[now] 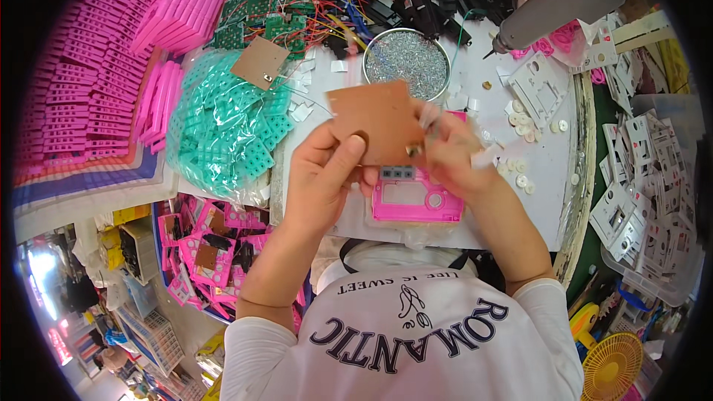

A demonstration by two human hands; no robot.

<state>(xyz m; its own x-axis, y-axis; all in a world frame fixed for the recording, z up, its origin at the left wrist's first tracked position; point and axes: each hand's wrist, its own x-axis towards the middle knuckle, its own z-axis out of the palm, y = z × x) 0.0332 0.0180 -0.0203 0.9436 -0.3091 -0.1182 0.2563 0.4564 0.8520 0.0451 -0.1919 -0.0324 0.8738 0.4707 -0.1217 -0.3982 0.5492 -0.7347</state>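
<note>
A brown circuit board [375, 120] is held up above the table, its plain side showing. My left hand [324, 165] grips its left edge, with the thumb pressed on the face. At the board's right edge is my right hand [454, 154], its fingers smeared by motion, so what they hold does not show. Below both hands lies a pink plastic casing [454, 209] with a window, a round hole and small grey buttons, partly covered by the hands. Just beyond the board stands a round tin [448, 74] full of small metal screws.
A clear bag of teal plastic parts [223, 134] lies left, with another brown board [260, 62] on it. Green boards with wires [286, 0] heap behind. A grey power screwdriver [561, 4] hangs at the right, above white panels [540, 89] and small white discs [521, 120]. Pink casings [82, 89] stack far left.
</note>
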